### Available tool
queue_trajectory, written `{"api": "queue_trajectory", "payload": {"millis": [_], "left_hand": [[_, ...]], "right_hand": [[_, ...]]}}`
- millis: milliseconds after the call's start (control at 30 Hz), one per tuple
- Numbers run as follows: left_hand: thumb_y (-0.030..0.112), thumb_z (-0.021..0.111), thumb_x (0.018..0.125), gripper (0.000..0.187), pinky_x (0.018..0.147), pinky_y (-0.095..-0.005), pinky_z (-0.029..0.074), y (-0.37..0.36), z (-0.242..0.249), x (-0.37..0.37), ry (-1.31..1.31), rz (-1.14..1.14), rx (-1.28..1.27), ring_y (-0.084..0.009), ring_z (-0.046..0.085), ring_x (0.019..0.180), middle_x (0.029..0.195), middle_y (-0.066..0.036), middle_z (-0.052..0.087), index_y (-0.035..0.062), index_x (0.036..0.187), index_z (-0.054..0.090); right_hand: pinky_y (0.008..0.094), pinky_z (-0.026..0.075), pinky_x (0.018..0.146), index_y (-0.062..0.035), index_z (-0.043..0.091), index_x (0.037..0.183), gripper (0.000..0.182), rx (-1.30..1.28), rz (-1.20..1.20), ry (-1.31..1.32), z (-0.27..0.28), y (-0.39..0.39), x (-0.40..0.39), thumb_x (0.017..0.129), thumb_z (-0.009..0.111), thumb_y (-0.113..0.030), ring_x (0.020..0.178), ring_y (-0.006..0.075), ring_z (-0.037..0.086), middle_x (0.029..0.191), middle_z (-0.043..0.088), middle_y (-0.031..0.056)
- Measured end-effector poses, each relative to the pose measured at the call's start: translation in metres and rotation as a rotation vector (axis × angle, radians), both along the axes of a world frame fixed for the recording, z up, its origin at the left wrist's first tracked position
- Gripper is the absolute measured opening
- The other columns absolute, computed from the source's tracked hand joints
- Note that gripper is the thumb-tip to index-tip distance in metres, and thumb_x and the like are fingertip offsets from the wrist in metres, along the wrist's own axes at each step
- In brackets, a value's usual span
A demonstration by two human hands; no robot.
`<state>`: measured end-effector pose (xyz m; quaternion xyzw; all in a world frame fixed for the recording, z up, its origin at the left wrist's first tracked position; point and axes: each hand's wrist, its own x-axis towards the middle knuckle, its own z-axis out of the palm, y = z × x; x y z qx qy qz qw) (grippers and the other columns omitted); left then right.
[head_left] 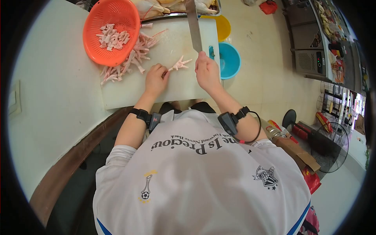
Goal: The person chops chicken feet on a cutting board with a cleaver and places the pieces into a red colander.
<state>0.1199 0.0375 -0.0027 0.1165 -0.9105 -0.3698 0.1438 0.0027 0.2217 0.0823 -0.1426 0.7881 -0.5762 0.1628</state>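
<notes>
My left hand (157, 79) is closed on the leg end of a chicken foot (180, 64), whose toes spread to the right on the white cutting board (129, 96). In my right hand (206, 70) is the handle of a cleaver (193, 25), its broad blade raised and pointing away from me. A pile of whole chicken feet (135, 56) lies left of my left hand. Over part of that pile sits an orange colander (91, 43), tilted, with cut pale pieces (111, 37) inside.
Behind the board stands a metal tray (172, 15) of plucked poultry (150, 6). A blue basin (230, 60) and a yellow bucket (221, 28) are below the board's right edge. A wall (51, 78) borders the left side; a fan (329, 147) stands far right.
</notes>
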Motion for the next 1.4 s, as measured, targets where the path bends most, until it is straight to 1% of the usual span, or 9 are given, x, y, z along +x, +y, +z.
{"api": "queue_trajectory", "payload": {"millis": [200, 233, 300, 633, 833, 900, 1033, 1100, 1400], "left_hand": [[0.008, 0.072, 0.082, 0.008, 0.073, -0.0435, 0.050, -0.005, -0.004, -0.001, 0.025, -0.036, -0.096, -0.0318, 0.061, 0.084, 0.087, -0.010, 0.061, 0.0051, 0.083, 0.065], [0.008, 0.072, 0.082, 0.007, 0.073, -0.0436, 0.050, -0.004, -0.004, 0.001, 0.015, -0.030, -0.083, -0.0317, 0.061, 0.085, 0.087, -0.010, 0.061, 0.0054, 0.083, 0.065], [0.008, 0.071, 0.082, 0.007, 0.074, -0.0437, 0.050, -0.007, -0.004, 0.000, 0.020, -0.023, -0.069, -0.0316, 0.062, 0.087, 0.088, -0.009, 0.061, 0.0058, 0.084, 0.064], [0.007, 0.069, 0.082, 0.008, 0.077, -0.0430, 0.051, -0.026, 0.003, 0.000, -0.016, -0.192, -0.073, -0.0290, 0.062, 0.091, 0.093, -0.006, 0.064, 0.0076, 0.090, 0.068], [0.007, 0.069, 0.083, 0.006, 0.075, -0.0439, 0.050, -0.028, 0.003, 0.002, -0.003, -0.183, -0.096, -0.0297, 0.061, 0.089, 0.091, -0.006, 0.063, 0.0065, 0.088, 0.066], [0.007, 0.069, 0.083, 0.006, 0.075, -0.0442, 0.050, -0.026, 0.001, 0.003, 0.013, -0.185, -0.079, -0.0299, 0.061, 0.089, 0.090, -0.007, 0.062, 0.0060, 0.088, 0.065], [0.008, 0.069, 0.082, 0.009, 0.074, -0.0457, 0.049, -0.027, -0.001, 0.008, 0.008, -0.112, -0.118, -0.0326, 0.060, 0.086, 0.087, -0.010, 0.060, 0.0046, 0.084, 0.062], [0.008, 0.069, 0.081, 0.010, 0.073, -0.0462, 0.049, -0.022, -0.003, 0.009, -0.021, -0.068, -0.118, -0.0336, 0.060, 0.085, 0.086, -0.012, 0.060, 0.0043, 0.082, 0.060], [0.012, 0.072, 0.078, 0.017, 0.071, -0.0461, 0.048, 0.029, -0.006, -0.009, -0.135, 0.006, 0.001, -0.0350, 0.060, 0.081, 0.078, -0.014, 0.059, 0.0037, 0.077, 0.057]], "right_hand": [[0.0526, 0.050, 0.080, 0.0067, 0.068, 0.082, 0.073, 0.511, 0.002, -0.163, -0.044, 0.031, 0.039, 0.105, 0.038, -0.056, 0.083, 0.0511, 0.066, 0.080, 0.066, 0.0328], [0.0526, 0.050, 0.080, 0.0067, 0.068, 0.082, 0.073, 0.522, -0.004, -0.161, -0.044, 0.047, 0.049, 0.105, 0.038, -0.056, 0.083, 0.0511, 0.066, 0.080, 0.066, 0.0328], [0.0305, 0.042, 0.051, -0.0058, 0.052, 0.063, 0.070, 0.507, 0.018, -0.334, -0.046, 0.075, 0.058, 0.106, 0.036, -0.059, 0.051, 0.0142, 0.054, 0.057, 0.051, 0.0046], [0.0303, 0.040, 0.051, -0.0057, 0.052, 0.066, 0.067, 0.136, 0.041, -0.080, 0.008, 0.020, 0.025, 0.109, 0.033, -0.055, 0.052, 0.0130, 0.051, 0.056, 0.049, 0.0004], [0.0404, 0.044, 0.058, 0.0041, 0.053, 0.068, 0.069, 0.594, 0.163, -0.006, -0.046, 0.025, 0.037, 0.109, 0.038, -0.049, 0.058, 0.0201, 0.054, 0.057, 0.049, 0.0143], [0.0520, 0.051, 0.076, 0.0068, 0.069, 0.082, 0.067, 0.632, 0.154, -0.237, -0.024, 0.055, 0.054, 0.105, 0.044, -0.051, 0.085, 0.0490, 0.068, 0.081, 0.064, 0.0348], [0.0501, 0.049, 0.069, 0.0074, 0.063, 0.074, 0.070, 0.561, 0.114, -0.252, -0.020, 0.090, 0.073, 0.106, 0.042, -0.051, 0.069, 0.0403, 0.066, 0.068, 0.062, 0.0281], [0.0388, 0.041, 0.056, -0.0008, 0.049, 0.063, 0.070, 0.484, 0.014, -0.256, -0.018, 0.098, 0.075, 0.109, 0.035, -0.050, 0.056, 0.0177, 0.049, 0.055, 0.047, 0.0075], [0.0362, 0.044, 0.057, -0.0014, 0.051, 0.065, 0.069, 0.068, -0.208, 0.016, 0.001, 0.003, 0.033, 0.109, 0.034, -0.051, 0.057, 0.0203, 0.054, 0.058, 0.054, 0.0097]]}}
